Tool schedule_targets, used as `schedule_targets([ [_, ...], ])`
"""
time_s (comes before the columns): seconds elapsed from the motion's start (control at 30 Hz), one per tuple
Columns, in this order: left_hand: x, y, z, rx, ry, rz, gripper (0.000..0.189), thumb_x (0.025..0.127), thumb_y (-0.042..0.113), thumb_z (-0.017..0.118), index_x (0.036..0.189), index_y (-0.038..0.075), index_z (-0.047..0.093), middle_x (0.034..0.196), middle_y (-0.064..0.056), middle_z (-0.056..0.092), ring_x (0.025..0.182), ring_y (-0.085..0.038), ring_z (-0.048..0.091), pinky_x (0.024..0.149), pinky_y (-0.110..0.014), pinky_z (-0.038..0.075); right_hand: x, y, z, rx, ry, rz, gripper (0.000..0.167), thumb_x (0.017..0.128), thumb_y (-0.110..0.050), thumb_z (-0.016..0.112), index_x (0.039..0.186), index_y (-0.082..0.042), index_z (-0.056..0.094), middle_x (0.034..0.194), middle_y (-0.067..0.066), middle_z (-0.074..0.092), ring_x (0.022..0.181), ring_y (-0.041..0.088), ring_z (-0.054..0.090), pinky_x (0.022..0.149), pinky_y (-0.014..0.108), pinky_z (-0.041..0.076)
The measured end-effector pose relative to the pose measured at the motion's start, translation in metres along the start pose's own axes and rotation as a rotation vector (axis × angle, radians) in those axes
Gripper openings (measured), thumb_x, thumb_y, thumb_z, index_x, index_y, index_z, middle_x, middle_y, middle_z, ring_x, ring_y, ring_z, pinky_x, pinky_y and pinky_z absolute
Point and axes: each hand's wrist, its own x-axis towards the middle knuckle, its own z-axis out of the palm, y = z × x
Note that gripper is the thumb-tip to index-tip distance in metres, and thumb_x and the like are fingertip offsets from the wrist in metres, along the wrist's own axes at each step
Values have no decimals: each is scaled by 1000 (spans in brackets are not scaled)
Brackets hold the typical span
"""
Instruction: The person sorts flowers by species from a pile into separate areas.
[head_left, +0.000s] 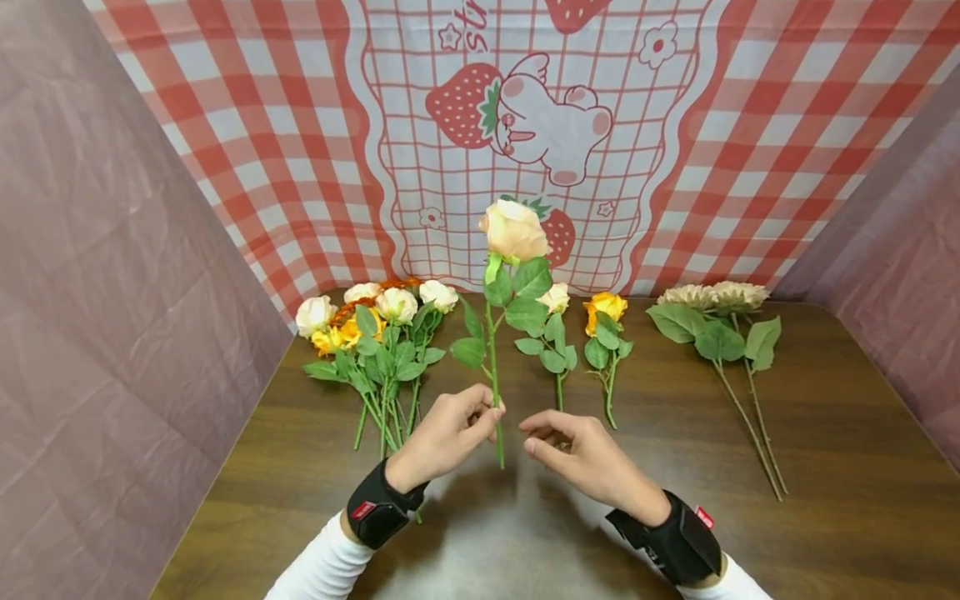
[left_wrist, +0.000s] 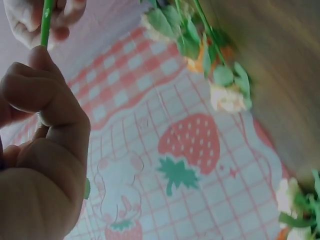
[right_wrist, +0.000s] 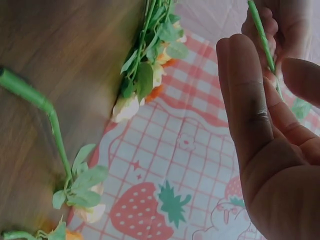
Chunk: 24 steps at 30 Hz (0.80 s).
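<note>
Pale peach rose, green stem, orange rose, red-and-white checked cloth, brown wood-grained table

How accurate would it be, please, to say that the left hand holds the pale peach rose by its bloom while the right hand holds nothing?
Not entirely: the head view shows the left hand holding the pale peach rose by its stem, not by its bloom. The rest is right: the right hand holds nothing.
</note>
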Motion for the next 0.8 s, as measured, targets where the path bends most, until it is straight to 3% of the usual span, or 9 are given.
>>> schedule_targets([
  [0.23,-1,-2,14,-112,-80,53,9,101,8,55,95,8,61,73,-3,66,61,-9,58,55,-20,47,0,-3,10,31,-19,-28,14,96,-18,67,106,-9,71,90,0,73,79,7,67,67,26,55],
  [0.4,-1,-3,21,-66,-75,53,7,99,6,57,97,7,63,72,-2,66,60,0,52,54,-18,45,-2,-1,13,74,-6,-23,7,95,-11,67,98,-7,72,82,7,73,67,12,68,58,27,55],
  [0.53,-1,-3,22,-21,-74,38,11,98,4,58,105,2,65,76,-3,69,63,0,56,56,-19,47,-2,0,13,87,2,-6,4,93,-4,67,93,-4,71,77,9,72,62,15,68,52,28,55],
  [0.8,-1,0,16,71,-61,0,20,99,5,56,116,0,63,77,-3,69,64,-7,61,58,-18,46,2,11,5,-8,61,164,10,86,1,63,80,-5,66,66,6,69,51,19,63,47,27,51],
])
